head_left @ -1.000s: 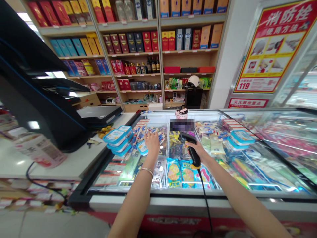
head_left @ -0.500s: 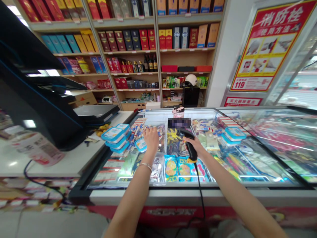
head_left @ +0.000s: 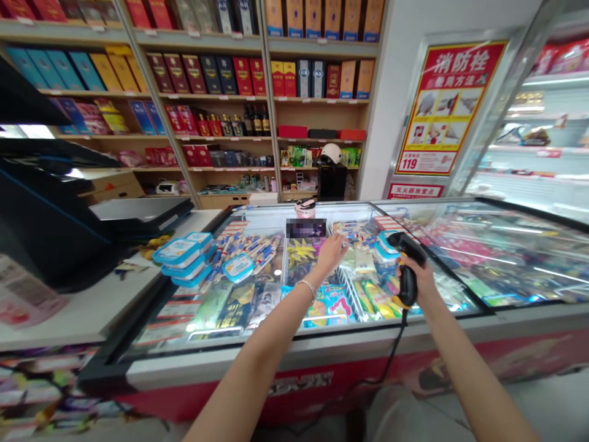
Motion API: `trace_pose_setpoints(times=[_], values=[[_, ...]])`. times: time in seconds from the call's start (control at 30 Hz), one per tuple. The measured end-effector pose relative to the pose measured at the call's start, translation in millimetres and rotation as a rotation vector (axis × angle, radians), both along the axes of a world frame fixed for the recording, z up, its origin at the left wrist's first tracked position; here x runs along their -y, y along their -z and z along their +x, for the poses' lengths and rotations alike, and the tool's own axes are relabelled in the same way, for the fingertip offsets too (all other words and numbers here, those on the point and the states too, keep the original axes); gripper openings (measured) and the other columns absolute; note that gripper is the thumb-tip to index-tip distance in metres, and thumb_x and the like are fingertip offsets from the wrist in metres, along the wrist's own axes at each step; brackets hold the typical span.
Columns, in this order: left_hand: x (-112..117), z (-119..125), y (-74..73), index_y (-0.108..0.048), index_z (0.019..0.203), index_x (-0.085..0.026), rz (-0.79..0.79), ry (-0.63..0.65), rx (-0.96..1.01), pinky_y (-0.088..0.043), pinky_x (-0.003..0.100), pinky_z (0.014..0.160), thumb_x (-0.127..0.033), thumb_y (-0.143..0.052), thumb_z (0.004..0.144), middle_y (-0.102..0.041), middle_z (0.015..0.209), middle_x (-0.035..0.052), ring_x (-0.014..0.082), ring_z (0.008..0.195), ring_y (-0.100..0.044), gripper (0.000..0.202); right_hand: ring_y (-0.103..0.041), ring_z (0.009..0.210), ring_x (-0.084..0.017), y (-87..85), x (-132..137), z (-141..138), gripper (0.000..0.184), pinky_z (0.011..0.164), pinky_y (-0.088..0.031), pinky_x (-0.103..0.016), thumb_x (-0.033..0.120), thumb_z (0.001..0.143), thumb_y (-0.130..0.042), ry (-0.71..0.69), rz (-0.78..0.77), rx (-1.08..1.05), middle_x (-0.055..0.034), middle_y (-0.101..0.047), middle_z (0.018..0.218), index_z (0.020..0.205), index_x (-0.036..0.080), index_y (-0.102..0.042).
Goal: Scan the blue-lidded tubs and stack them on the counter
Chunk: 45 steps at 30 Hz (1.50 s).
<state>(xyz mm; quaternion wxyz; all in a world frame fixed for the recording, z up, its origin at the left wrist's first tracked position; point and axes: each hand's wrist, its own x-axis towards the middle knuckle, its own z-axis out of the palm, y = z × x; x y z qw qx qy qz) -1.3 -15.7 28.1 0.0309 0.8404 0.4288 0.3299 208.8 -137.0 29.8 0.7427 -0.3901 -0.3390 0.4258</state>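
Observation:
My right hand [head_left: 424, 283] is wrapped round the grip of a black and yellow barcode scanner [head_left: 408, 279]. Its cable hangs down past the freezer's front. The scanner's head is in front of a stack of blue-lidded tubs [head_left: 385, 247]. My left hand [head_left: 331, 253] is over the middle of the chest freezer, fingers bent together near wrapped bars [head_left: 352, 233] on the right; what they hold, if anything, I cannot make out. Several more wrapped bars [head_left: 248, 245] lie spread on the left of the glass, beside a single blue-lidded tub [head_left: 238, 267].
More blue-lidded tubs [head_left: 186, 258] are stacked at the freezer's left. A white counter [head_left: 92, 310] with a black terminal [head_left: 41, 227] adjoins it. A pink container [head_left: 305, 210] stands at the freezer's far edge. Shelves of boxes [head_left: 207, 73] line the wall behind.
My left hand has moved right, from the left-hand bars to the middle. My right hand has carried the scanner right and closer to the right tubs. The view has turned rightward.

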Motion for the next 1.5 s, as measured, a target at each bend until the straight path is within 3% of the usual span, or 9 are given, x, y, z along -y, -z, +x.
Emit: trace_pose_setpoints(times=[0.13, 0.23, 0.37, 0.5, 0.87, 1.0, 1.13, 1.3, 1.5], values=[[-15, 35, 29.9, -0.062, 0.109, -0.016, -0.104, 0.061, 0.126, -0.044, 0.033, 0.099, -0.019, -0.06, 0.087, -0.064, 0.114, 0.0096, 0.0204, 0.113, -0.057, 0.022, -0.055, 0.041, -0.009, 22.1, 2, 41, 0.04, 0.035, -0.045, -0.018, 0.031, 0.053, -0.087, 0.099, -0.038, -0.123, 0.0011, -0.065, 0.066, 0.082, 0.015, -0.066], [-27, 51, 40.4, -0.062, 0.111, -0.016, -0.141, 0.036, 0.2, -0.045, 0.034, 0.098, -0.02, -0.064, 0.085, -0.064, 0.116, 0.0113, 0.0211, 0.112, -0.058, 0.027, -0.055, 0.042, -0.007, 32.4, -2, 62, 0.037, 0.036, -0.046, -0.015, 0.029, 0.054, -0.086, 0.145, -0.099, -0.208, 0.0026, -0.064, 0.065, 0.08, 0.014, -0.066], [-39, 67, 41.1, -0.066, 0.107, -0.016, -0.167, -0.006, 0.184, -0.046, 0.034, 0.097, -0.027, -0.065, 0.085, -0.066, 0.111, 0.0105, 0.0212, 0.107, -0.06, 0.025, -0.054, 0.041, -0.006, 37.8, -10, 71, 0.031, 0.035, -0.045, -0.014, 0.028, 0.055, -0.084, 0.22, -0.201, -0.26, 0.0029, -0.063, 0.061, 0.074, 0.014, -0.064], [-43, 78, 38.7, -0.069, 0.1, -0.016, -0.142, -0.02, 0.108, -0.045, 0.034, 0.098, -0.028, -0.064, 0.086, -0.066, 0.108, 0.0093, 0.0215, 0.107, -0.06, 0.019, -0.055, 0.04, -0.008, 38.5, -13, 66, 0.033, 0.034, -0.044, -0.017, 0.028, 0.053, -0.085, 0.235, -0.179, -0.2, 0.0011, -0.065, 0.062, 0.074, 0.015, -0.064], [-28, 74, 31.1, -0.07, 0.099, -0.015, -0.108, -0.058, 0.148, -0.046, 0.032, 0.097, -0.022, -0.059, 0.088, -0.065, 0.11, 0.0114, 0.0218, 0.108, -0.059, 0.017, -0.053, 0.038, -0.01, 36.3, -12, 58, 0.039, 0.032, -0.043, -0.02, 0.031, 0.044, -0.088, 0.236, -0.144, -0.102, 0.0005, -0.064, 0.057, 0.07, 0.015, -0.063], [-17, 51, 17.3, -0.067, 0.097, -0.016, -0.145, -0.079, 0.254, -0.05, 0.031, 0.089, -0.022, -0.057, 0.089, -0.067, 0.106, 0.0091, 0.0185, 0.093, -0.066, 0.014, -0.054, 0.038, -0.01, 28.8, -5, 51, 0.039, 0.033, -0.044, -0.02, 0.028, 0.045, -0.087, 0.266, -0.116, -0.126, 0.0014, -0.064, 0.058, 0.073, 0.015, -0.063], [0, 0, -1.0, -0.06, 0.093, -0.019, -0.148, -0.036, 0.525, -0.053, 0.029, 0.078, -0.028, -0.058, 0.089, -0.072, 0.093, 0.0062, 0.0175, 0.083, -0.069, 0.011, -0.054, 0.039, -0.01, 14.4, 1, 23, 0.039, 0.033, -0.044, -0.019, 0.03, 0.049, -0.086, 0.193, -0.091, -0.123, 0.0017, -0.064, 0.059, 0.075, 0.016, -0.061], [27, -76, -16.1, -0.049, 0.087, -0.022, -0.189, -0.019, 0.824, -0.054, 0.027, 0.059, -0.039, -0.055, 0.087, -0.071, 0.075, 0.0012, 0.018, 0.069, -0.071, 0.017, -0.054, 0.038, -0.011, -3.0, -7, -51, 0.045, 0.032, -0.043, -0.021, 0.033, 0.05, -0.086, 0.037, -0.094, -0.032, 0.0016, -0.066, 0.06, 0.081, 0.018, -0.057], [53, -129, -28.8, -0.04, 0.073, -0.023, -0.155, -0.071, 0.842, -0.049, 0.024, 0.045, -0.037, -0.056, 0.081, -0.061, 0.053, -0.0059, 0.014, 0.044, -0.061, 0.023, -0.054, 0.033, -0.016, -3.9, -19, -146, 0.058, 0.03, -0.044, -0.027, 0.034, 0.055, -0.085, -0.166, -0.034, 0.193, 0.0073, -0.063, 0.055, 0.092, 0.026, -0.041]])
